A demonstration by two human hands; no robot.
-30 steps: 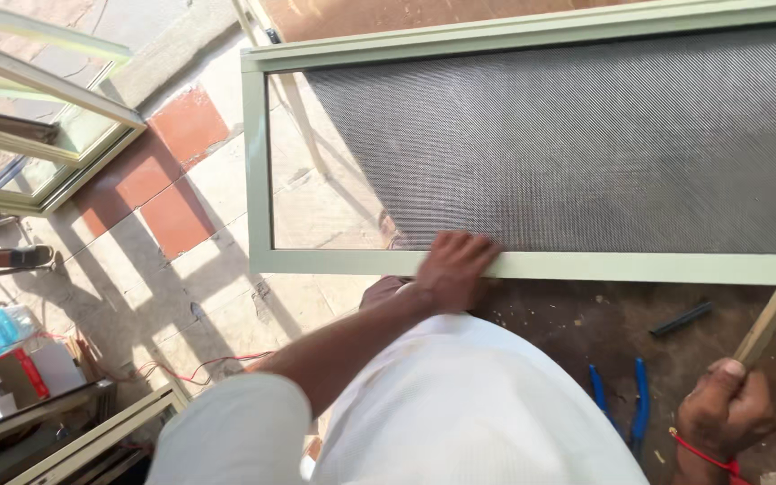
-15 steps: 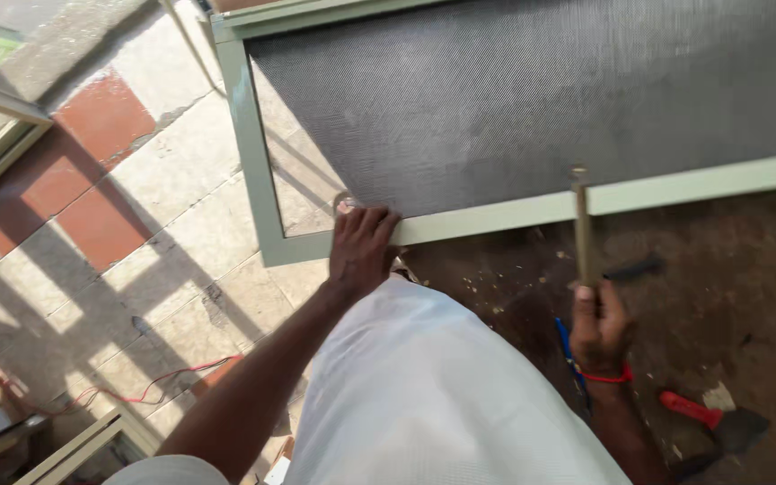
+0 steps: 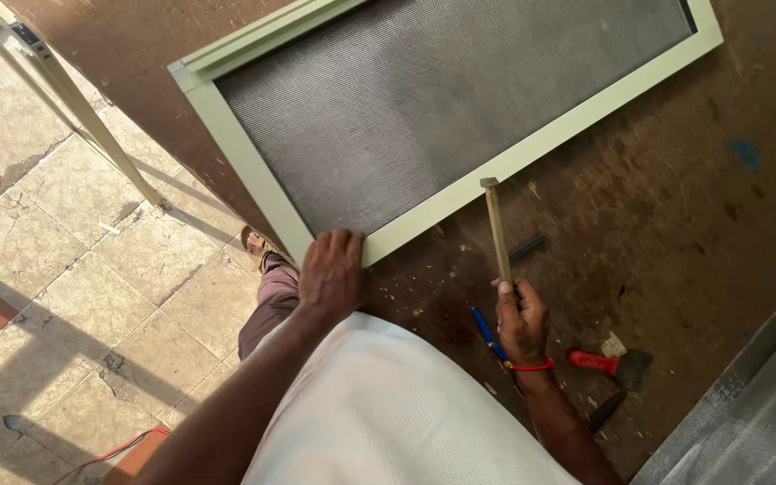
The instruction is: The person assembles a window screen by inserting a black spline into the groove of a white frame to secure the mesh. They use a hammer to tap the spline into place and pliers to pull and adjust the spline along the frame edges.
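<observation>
Hands [image 3: 332, 274] on screen frame [image 3: 246, 166], hammer [image 3: 496, 229]
</observation>
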